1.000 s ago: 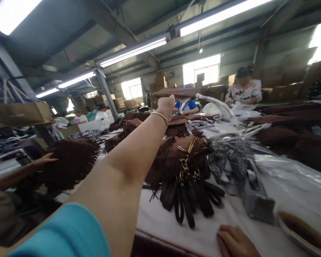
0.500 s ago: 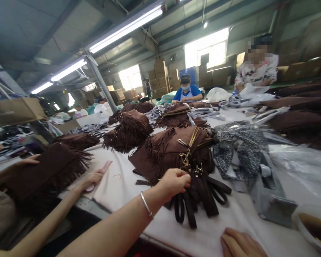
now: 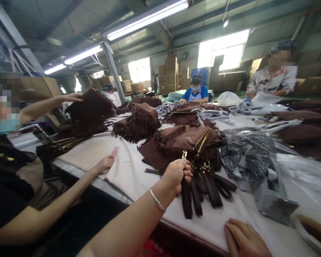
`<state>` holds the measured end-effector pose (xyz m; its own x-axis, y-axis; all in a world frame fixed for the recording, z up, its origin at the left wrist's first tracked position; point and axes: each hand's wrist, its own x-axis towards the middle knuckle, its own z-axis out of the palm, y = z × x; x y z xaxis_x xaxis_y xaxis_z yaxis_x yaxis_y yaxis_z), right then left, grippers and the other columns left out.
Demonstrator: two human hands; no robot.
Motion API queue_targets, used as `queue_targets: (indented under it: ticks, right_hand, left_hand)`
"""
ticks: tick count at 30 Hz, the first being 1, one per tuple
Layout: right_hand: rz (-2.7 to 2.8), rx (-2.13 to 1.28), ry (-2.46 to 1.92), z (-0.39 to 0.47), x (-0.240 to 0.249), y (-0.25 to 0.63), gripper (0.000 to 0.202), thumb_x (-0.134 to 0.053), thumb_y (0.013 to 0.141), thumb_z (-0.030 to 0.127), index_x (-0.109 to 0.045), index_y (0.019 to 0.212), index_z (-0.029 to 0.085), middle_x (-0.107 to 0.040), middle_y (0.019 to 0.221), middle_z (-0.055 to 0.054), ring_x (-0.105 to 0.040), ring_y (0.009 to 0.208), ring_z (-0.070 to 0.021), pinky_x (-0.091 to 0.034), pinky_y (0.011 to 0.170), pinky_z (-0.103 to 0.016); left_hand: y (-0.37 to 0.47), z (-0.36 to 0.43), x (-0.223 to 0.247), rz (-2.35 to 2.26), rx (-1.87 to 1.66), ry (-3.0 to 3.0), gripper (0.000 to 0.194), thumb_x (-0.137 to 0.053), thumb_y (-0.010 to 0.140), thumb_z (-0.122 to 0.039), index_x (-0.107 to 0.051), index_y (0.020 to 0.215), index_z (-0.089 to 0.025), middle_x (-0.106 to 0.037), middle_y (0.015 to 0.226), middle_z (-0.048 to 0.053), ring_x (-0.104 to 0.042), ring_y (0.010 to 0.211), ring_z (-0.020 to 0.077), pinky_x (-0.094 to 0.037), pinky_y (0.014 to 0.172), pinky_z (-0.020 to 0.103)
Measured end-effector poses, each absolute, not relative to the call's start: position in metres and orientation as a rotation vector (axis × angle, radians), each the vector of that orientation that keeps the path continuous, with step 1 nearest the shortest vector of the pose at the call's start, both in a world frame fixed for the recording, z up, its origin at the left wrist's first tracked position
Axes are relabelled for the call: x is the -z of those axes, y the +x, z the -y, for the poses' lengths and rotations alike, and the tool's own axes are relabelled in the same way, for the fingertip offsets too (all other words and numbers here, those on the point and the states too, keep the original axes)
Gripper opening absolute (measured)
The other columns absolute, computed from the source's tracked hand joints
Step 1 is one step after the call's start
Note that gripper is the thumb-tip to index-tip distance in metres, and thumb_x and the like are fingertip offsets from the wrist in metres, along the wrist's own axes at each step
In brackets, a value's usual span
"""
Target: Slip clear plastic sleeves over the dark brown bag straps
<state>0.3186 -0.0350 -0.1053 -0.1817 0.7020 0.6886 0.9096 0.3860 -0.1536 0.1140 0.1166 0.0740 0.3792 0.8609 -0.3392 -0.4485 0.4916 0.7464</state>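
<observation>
By the bags (image 3: pixel 176 135), the left hand (image 3: pixel 176 175) pinches a probably light, limp strap (image 3: pixel 186 200) by its clasp (image 3: pixel 184 155), the best hold; right hand's (image 3: pixel 244 237) grip unclear.

The left hand (image 3: pixel 177 175) is stretched forward, fingers curled in a firm grip; behind them, the wrist (image 3: pixel 164 194) and bare forearm (image 3: pixel 131 225) slant back. Rightward and nearer than those fingers, the right hand (image 3: pixel 246 238) rests, knuckles up.

Matt bags (image 3: pixel 173 135), perhaps suede; shiny metal clasp (image 3: pixel 184 154).
</observation>
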Motion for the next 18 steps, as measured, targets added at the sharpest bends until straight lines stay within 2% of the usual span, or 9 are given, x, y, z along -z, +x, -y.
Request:
queue_targets:
  ticks: [6,14,18]
  right_hand:
    - [1.864,0.209,-1.632,0.044,0.082,0.297,0.011,-0.052,0.089,0.020,-0.063,0.090,0.020,-0.065,0.091,-0.008,-0.059,0.087,-0.0220,-0.047,0.082,-0.038]
    - [1.799,0.177,-1.689,0.046,0.062,0.280,0.020,-0.045,0.090,0.014,-0.063,0.082,0.019,-0.063,0.082,-0.006,-0.060,0.082,-0.0204,-0.050,0.077,-0.036]
    - [1.726,0.295,-1.624,0.054,0.063,0.282,0.018,-0.048,0.088,0.016,-0.064,0.093,0.020,-0.068,0.090,-0.007,-0.065,0.087,-0.0214,-0.055,0.077,-0.035]
  left_hand:
    - [0.063,-0.072,-0.044,-0.958,-0.911,0.725,0.019,-0.062,0.082,-0.031,-0.048,0.084,-0.017,-0.044,0.067,-0.005,-0.036,0.046,0.0027,-0.027,0.039,0.013]
    - [0.064,-0.024,-0.006,-0.986,-0.739,0.741,0.041,-0.068,0.073,-0.053,-0.055,0.083,-0.016,-0.049,0.066,-0.004,-0.040,0.047,0.0040,-0.036,0.041,0.016]
    - [0.058,-0.025,0.006,-1.028,-0.762,0.798,0.050,-0.074,0.061,-0.061,-0.057,0.078,-0.018,-0.049,0.060,-0.005,-0.039,0.041,0.0054,-0.036,0.039,0.020]
